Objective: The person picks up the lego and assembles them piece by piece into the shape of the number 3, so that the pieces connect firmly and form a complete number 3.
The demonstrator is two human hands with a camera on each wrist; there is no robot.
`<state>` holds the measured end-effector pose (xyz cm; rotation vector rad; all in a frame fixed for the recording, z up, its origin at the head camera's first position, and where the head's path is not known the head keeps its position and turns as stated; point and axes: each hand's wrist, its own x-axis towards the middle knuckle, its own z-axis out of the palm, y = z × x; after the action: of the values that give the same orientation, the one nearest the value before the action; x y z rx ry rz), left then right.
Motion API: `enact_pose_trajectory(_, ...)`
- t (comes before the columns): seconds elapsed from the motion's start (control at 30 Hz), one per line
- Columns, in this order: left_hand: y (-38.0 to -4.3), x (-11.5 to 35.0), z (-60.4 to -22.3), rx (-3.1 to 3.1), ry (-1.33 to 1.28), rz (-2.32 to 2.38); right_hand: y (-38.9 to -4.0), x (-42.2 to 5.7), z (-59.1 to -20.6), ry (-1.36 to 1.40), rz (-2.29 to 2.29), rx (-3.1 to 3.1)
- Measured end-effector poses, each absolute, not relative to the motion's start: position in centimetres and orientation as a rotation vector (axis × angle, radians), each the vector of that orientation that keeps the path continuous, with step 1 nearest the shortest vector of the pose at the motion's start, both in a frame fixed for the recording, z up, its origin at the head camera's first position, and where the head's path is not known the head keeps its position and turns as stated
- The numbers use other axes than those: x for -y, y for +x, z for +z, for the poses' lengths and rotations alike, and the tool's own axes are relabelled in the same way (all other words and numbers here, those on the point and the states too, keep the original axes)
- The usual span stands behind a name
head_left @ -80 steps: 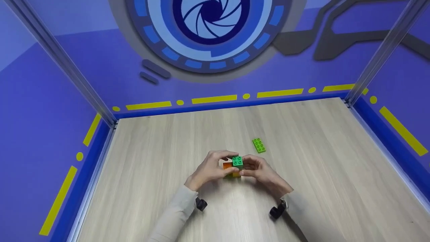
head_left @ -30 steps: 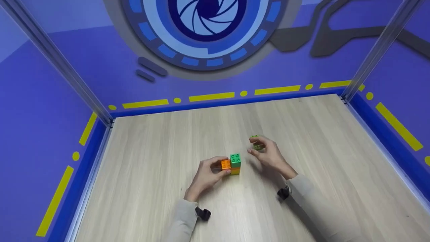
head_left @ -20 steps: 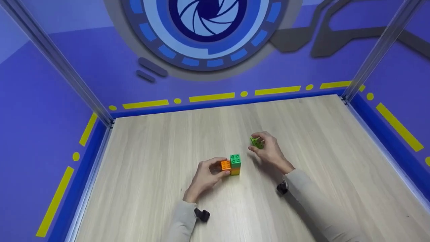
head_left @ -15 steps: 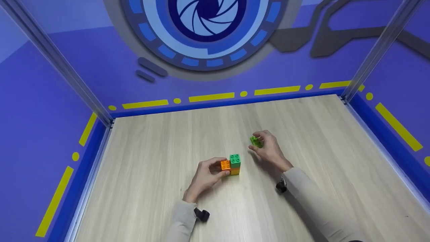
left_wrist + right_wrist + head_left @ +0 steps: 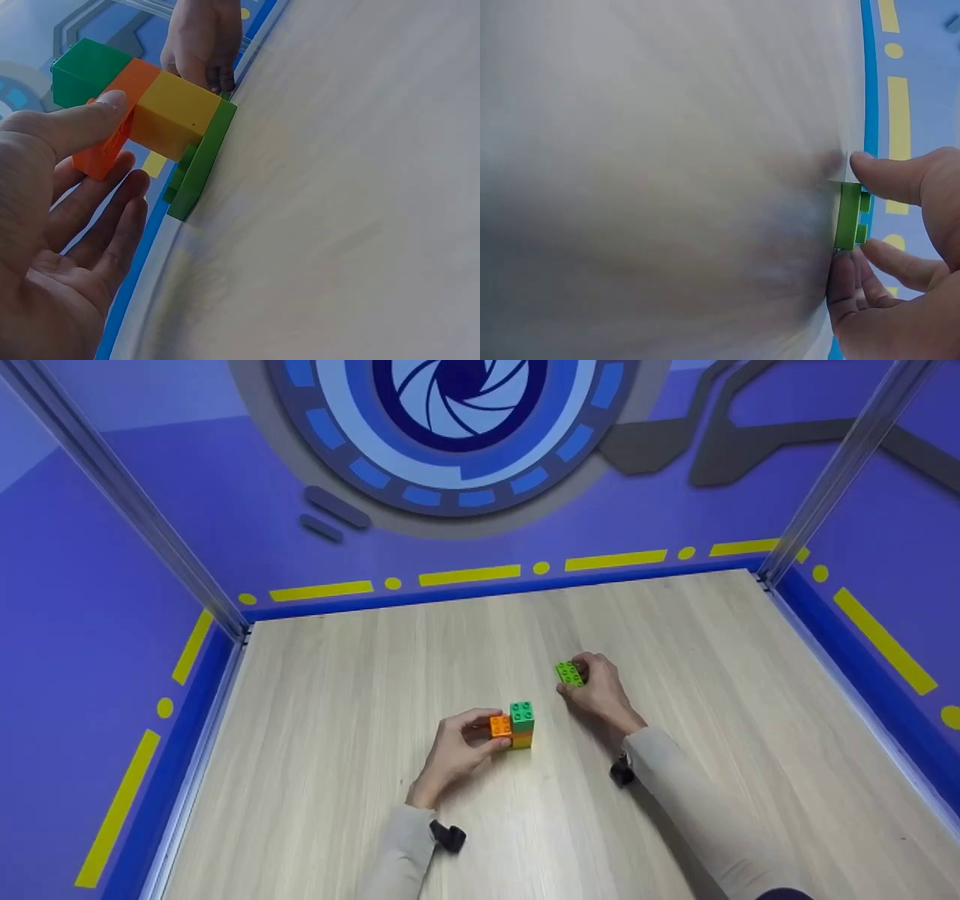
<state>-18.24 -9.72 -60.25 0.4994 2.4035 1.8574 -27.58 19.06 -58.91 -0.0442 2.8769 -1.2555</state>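
In the head view my left hand [image 5: 454, 750] holds a small upright stack of toy building bricks by its orange brick [image 5: 500, 726]. A dark green brick [image 5: 522, 712] tops the stack. In the left wrist view my thumb presses the orange brick, and a yellow brick [image 5: 171, 112] sits between it and a flat green base brick [image 5: 201, 161]. Farther back and to the right, my right hand [image 5: 600, 690] grips a flat light green brick [image 5: 568, 673]. In the right wrist view thumb and fingers are at opposite ends of that studded green brick [image 5: 848, 216], low at the tabletop.
The wooden tabletop [image 5: 360, 675] is bounded by a blue patterned back wall [image 5: 187, 510] and side walls. Metal posts [image 5: 840, 472] stand at the back corners. Each wrist carries a small black camera [image 5: 448, 837].
My right hand has left the stack, reached back and right, and closed round the flat light green brick. My left hand keeps hold of the stack, which has stayed in place.
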Motion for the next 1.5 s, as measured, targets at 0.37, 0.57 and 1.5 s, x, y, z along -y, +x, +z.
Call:
enact_pose_trajectory(0.37,-18.1,10.3,-59.6,-2.384,0.539,1.840,-27.5,-19.3,-58.7,-0.023,-1.269,-2.869)
enact_pose_trajectory(0.57,-18.1,10.4,-59.6,-2.414,0.548,1.801,-27.5,-19.2,-58.0,-0.023,-1.272,-2.853)
enact_pose_trajectory(1.5,-18.0,10.2,-59.4,-2.437,0.519,1.786,-25.6,-18.1,-51.1,-0.517,-1.351,-2.888)
